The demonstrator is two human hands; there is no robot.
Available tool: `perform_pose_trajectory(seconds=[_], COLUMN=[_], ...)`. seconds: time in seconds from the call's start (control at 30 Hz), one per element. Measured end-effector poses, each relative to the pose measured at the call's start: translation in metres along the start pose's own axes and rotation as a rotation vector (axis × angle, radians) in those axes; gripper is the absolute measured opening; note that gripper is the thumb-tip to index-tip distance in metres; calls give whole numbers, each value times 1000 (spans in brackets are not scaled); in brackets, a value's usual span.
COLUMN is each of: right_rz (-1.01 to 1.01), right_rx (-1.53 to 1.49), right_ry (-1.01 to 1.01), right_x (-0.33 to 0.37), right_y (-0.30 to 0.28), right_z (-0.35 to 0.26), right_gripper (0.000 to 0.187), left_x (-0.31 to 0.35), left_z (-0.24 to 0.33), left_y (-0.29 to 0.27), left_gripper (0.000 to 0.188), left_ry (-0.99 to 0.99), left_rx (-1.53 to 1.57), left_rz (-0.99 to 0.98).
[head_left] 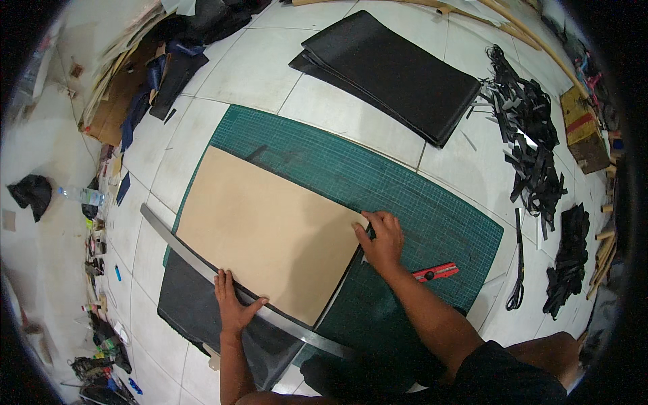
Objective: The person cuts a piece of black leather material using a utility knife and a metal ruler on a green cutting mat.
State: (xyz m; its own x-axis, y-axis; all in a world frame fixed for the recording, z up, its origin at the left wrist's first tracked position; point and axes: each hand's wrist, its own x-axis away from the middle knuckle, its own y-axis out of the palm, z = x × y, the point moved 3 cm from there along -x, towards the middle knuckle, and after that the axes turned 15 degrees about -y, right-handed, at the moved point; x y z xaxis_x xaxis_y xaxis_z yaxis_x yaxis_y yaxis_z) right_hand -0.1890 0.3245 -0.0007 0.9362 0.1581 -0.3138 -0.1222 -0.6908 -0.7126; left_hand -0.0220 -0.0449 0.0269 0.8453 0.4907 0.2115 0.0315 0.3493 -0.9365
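A large beige sheet [263, 216] lies on top of black material on the green cutting mat [439, 202], a thin black border showing along its edges. Along its near-left edge runs a long metal ruler [182, 252]. My left hand [235, 307] rests on this ruler with thumb and fingers spread. My right hand [383, 239] grips the sheet's right corner, thumb on top and fingers bent at the edge; their undersides are hidden. To the right of that wrist a red utility knife [437, 273] lies on the mat. Black material [196, 290] extends beyond the ruler on the near left.
Folded black sheets [391, 74] lie on the white tiled floor at the back. Black offcuts [530, 142] are heaped at the right, with scissors [517, 270] and a black bundle [567, 263] nearer. A plastic bottle [84, 196] lies at the left.
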Motion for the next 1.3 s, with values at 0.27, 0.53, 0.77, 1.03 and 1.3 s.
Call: perform_pose_trajectory(seconds=[0.27, 0.53, 0.77, 1.03, 1.3], right_rz=[-5, 7, 40, 38, -2], right_rx=[-35, -31, -15, 9, -40], right_ry=[1, -18, -54, -84, 33], right_x=[-1, 0, 0, -1, 0], right_y=[-3, -1, -3, -3, -1], right_z=[0, 0, -3, 3, 5], right_gripper=[39, 38, 37, 39, 48], left_x=[0, -2, -3, -6, -8], left_z=[6, 8, 3, 14, 14], left_y=[-2, -3, -1, -2, -3], left_gripper=[125, 124, 126, 123, 125], left_ry=[-18, 3, -4, -20, 11], left_rx=[-22, -57, -104, -93, -127], left_rz=[-23, -17, -20, -48, -58])
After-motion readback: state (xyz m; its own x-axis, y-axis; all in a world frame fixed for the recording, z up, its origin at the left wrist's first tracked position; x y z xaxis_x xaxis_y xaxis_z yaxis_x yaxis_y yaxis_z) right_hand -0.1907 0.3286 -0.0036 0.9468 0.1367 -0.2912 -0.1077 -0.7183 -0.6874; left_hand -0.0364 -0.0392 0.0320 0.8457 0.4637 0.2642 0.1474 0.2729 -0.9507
